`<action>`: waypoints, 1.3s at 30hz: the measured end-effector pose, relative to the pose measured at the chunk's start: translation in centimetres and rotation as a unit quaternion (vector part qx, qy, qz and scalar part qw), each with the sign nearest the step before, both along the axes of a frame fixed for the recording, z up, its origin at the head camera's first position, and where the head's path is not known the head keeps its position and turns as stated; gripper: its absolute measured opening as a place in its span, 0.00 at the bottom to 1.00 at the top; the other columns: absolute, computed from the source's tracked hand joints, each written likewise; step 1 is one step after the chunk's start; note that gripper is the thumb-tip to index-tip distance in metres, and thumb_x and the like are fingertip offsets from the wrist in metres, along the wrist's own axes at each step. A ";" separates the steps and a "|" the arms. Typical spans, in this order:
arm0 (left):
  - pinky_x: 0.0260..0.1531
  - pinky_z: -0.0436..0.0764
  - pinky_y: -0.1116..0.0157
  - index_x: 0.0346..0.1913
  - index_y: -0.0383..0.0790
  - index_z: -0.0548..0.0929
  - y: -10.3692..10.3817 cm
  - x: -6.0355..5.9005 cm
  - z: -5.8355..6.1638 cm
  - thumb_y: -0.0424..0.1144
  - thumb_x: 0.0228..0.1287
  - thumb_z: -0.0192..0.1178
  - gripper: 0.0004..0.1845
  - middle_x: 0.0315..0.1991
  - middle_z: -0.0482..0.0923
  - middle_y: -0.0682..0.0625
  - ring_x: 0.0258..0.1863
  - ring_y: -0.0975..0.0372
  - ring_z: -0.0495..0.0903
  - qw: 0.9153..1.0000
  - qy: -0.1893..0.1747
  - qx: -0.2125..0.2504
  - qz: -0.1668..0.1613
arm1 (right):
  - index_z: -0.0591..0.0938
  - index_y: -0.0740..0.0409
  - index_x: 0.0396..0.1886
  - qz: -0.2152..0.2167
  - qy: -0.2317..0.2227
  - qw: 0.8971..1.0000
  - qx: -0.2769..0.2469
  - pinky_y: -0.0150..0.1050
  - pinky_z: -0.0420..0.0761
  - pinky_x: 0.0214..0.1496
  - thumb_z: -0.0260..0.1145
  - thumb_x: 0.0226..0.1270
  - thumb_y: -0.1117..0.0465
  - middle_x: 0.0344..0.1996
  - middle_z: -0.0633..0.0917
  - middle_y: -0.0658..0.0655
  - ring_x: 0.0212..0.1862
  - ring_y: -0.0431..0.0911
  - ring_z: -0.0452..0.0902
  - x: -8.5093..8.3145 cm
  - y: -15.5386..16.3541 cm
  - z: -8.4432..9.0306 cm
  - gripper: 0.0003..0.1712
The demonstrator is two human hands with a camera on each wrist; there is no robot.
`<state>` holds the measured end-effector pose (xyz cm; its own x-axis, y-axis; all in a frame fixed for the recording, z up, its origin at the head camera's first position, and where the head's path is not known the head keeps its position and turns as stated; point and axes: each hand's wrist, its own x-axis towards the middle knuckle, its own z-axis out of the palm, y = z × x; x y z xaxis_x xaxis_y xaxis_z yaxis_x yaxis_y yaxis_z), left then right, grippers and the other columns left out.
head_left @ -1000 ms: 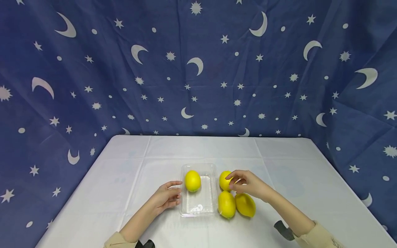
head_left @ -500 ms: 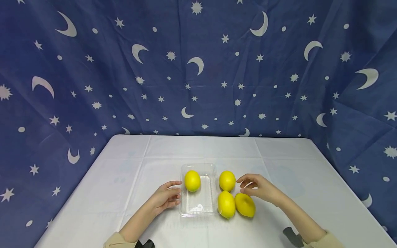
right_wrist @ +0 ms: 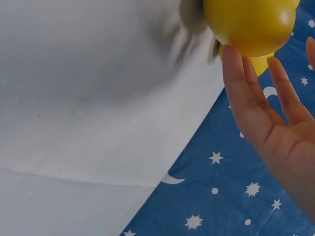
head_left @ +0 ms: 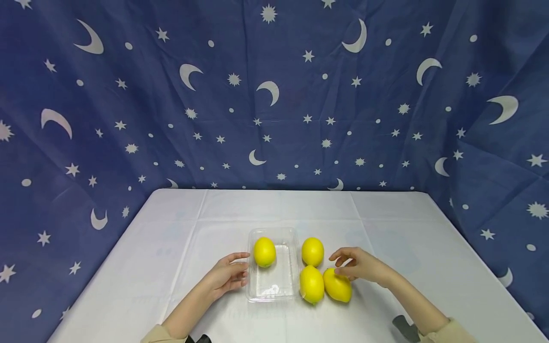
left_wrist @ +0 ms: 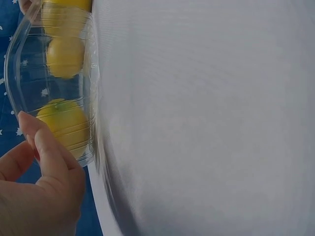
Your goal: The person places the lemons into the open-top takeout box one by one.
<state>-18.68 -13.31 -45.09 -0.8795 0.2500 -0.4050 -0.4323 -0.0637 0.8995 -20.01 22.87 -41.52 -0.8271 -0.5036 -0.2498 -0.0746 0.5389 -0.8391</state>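
The left hand (head_left: 227, 276) rested relaxed against the clear tray (head_left: 271, 291), steadying it on the table (head_left: 171, 228); one lemon (head_left: 264, 251) lay inside. The right hand (head_left: 360, 264), fingers loose, touched the nearest outside lemon (head_left: 339, 287).

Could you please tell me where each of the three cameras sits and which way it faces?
Head: on the head, looking forward and down at the table; both forearms, left hand and right hand show.
Left wrist: beside the left hand, facing the clear tray.
Right wrist: beside the right hand, facing a lemon.
Shared: head and left wrist both show the tray.
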 end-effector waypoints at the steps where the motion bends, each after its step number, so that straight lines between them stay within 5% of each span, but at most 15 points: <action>1: 0.30 0.81 0.73 0.64 0.31 0.62 0.0 0.0 0.0 0.32 0.67 0.54 0.25 0.29 0.73 0.54 0.28 0.67 0.74 1.000 0.000 0.000 -0.001 | 0.75 0.68 0.53 0.003 -0.007 1.000 0.000 0.39 0.83 0.36 0.66 0.62 0.58 0.41 0.80 0.58 0.34 0.45 0.76 0.0 0.0 -0.1 0.23; 17: 0.31 0.81 0.73 0.64 0.31 0.61 -0.2 0.0 -0.4 0.33 0.67 0.53 0.25 0.30 0.73 0.54 0.28 0.68 0.74 1.000 -0.001 0.009 -0.009 | 0.75 0.60 0.55 0.002 -0.059 0.997 0.047 0.39 0.78 0.34 0.68 0.60 0.55 0.45 0.76 0.61 0.35 0.46 0.71 0.7 -0.4 -0.9 0.25; 39: 0.30 0.81 0.73 0.64 0.31 0.62 -0.1 -0.1 -0.3 0.32 0.67 0.53 0.25 0.29 0.73 0.54 0.27 0.68 0.74 1.000 0.002 0.005 -0.005 | 0.72 0.64 0.59 -0.014 -0.003 1.000 0.000 0.43 0.84 0.39 0.65 0.62 0.58 0.52 0.73 0.69 0.40 0.49 0.76 0.1 0.3 1.3 0.27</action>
<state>-18.79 -13.36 -45.37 -0.8787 0.2624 -0.3988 -0.4291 -0.0680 0.9007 -19.91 23.19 -40.18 -0.8398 -0.4793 -0.2549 -0.0542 0.5413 -0.8391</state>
